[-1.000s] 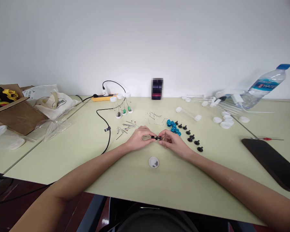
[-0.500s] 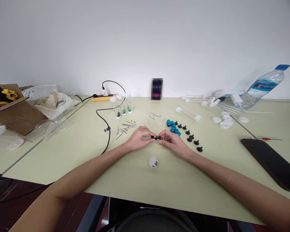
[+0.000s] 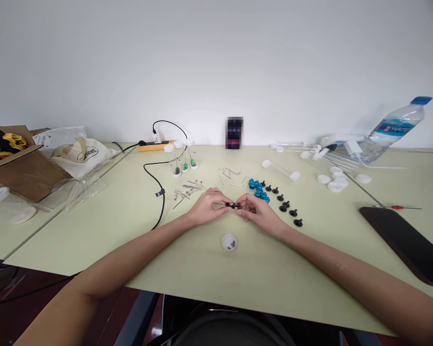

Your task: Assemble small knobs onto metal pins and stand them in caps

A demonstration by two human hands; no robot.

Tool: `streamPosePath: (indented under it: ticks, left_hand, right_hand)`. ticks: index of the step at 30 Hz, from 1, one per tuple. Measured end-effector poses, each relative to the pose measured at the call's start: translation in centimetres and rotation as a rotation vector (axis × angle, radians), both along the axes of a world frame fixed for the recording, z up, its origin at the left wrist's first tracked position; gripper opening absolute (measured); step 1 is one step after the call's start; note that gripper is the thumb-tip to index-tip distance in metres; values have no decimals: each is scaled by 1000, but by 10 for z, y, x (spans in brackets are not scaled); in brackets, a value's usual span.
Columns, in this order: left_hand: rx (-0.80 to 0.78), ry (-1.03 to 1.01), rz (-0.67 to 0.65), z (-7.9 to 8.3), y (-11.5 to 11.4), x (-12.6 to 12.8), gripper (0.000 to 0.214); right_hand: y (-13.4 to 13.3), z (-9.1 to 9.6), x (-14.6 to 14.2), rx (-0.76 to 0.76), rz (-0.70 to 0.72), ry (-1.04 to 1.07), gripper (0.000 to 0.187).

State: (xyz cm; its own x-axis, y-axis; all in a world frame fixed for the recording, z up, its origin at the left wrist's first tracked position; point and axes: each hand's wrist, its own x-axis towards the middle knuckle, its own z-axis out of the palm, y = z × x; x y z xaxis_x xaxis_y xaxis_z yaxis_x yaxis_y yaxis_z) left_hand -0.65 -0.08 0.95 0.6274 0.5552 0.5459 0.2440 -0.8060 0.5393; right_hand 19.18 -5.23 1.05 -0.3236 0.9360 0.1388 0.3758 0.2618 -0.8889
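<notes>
A pale green table point(image 3: 209, 269) stands against a plain white wall. Near its middle, the left hand point(image 3: 207, 205) and right hand point(image 3: 257, 210) meet, fingertips pinching opposite ends of a small black part point(image 3: 234, 205), which lies lengthwise from left to right, parallel to the near edge

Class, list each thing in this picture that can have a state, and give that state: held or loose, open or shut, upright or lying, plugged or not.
left hand: pinching the small black part
right hand: pinching the same part
small black part: held between both hands
white cap: lying open side up, small bits inside
water bottle: capped, leaning
power strip: plug in it
cardboard box: open
clear tube: lying, capped
</notes>
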Motion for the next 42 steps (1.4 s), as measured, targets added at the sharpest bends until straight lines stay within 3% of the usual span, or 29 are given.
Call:
streamPosePath:
  ticks: [42]
  left_hand:
    - [12, -22, 0, 1, -1, 0, 17]
  right_hand:
    - [-2, 8, -1, 6, -41, -86, 34]
